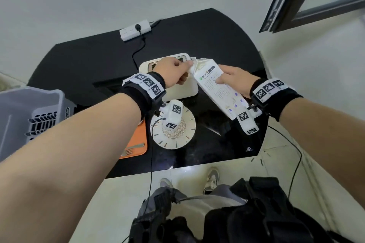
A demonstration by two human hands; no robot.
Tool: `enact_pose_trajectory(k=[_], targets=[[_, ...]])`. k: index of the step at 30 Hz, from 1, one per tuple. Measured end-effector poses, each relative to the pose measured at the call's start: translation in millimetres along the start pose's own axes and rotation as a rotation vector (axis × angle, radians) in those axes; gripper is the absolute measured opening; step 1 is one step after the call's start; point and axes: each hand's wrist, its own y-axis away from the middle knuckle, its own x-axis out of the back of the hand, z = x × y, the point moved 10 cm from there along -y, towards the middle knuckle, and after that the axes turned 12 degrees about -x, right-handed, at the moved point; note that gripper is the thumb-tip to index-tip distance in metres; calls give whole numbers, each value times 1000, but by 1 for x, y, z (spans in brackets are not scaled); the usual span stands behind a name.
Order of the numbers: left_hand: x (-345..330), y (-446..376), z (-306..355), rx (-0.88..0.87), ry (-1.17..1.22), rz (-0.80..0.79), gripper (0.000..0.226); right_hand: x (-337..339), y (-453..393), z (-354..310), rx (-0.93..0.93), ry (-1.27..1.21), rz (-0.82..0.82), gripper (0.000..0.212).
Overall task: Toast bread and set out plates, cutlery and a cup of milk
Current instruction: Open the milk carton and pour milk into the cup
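A white milk carton [213,83] is held tilted above the black table, its gabled top pointing toward the toaster. My right hand [236,81] grips the carton's body from the right. My left hand [173,72] pinches the folded spout at the carton's top. Behind and below both hands stands a white toaster [177,90], its slots partly hidden by my left hand. A white patterned plate [177,136] lies in front of the toaster. Left of the plate, an orange mat [138,144] carries a fork [130,151], mostly hidden by my left forearm.
A grey plastic basket [33,112] stands at the table's left edge. A white power strip [135,29] lies at the back with the toaster's black cord plugged in. The black table [217,148] ends just in front of my feet. A dark window frame [308,2] hangs at upper right.
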Motion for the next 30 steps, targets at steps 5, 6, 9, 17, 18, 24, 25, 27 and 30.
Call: enact_pose_trajectory(k=[5,6,9,17,18,24,25,27,30], targets=[[-18,-12,18,-137,-1,-60,18,8,-15,33,-139,-173,-64,38],[-20,-13,20,-151,5,-58,25,6,-19,41,-179,-212,-84,38],[-25,-16,26,-149,134,-25,23,6,-23,47,-221,-285,-98,39],[-32,-34,23,-126,185,-26,22,15,-31,46,-199,-327,-103,31],[-32,-36,21,-102,220,-9,28,17,-32,47,-201,-333,-103,30],[-33,-51,9,-5,126,21,50,24,-39,46,-187,-317,-105,36],[-36,-54,11,-20,134,5,42,26,-41,47,-190,-311,-106,37],[-39,-58,13,-33,171,-13,23,29,-43,50,-199,-296,-96,37],[-46,-64,10,3,218,-23,25,37,-44,50,-181,-280,-56,32]])
